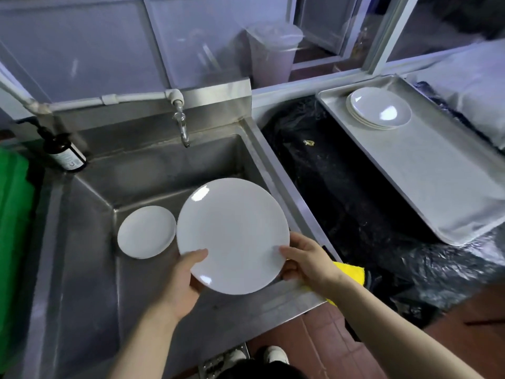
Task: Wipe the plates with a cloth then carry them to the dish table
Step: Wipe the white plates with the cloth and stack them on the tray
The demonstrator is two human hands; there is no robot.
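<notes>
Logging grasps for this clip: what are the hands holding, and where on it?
Both hands grip the large white plate at its near rim: left hand lower left, right hand lower right.

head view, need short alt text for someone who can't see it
Both hands, left hand and right hand, hold a large round white plate over a steel sink; a smaller white plate lies inside.

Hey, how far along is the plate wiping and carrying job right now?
Done, it seems: a stack of plates sits on the metal tray to the right. In hand: the left hand and right hand grip a large plate over the sink; the yellow cloth lies on the sink's corner, not in use. Left: a small plate in the sink.
</notes>
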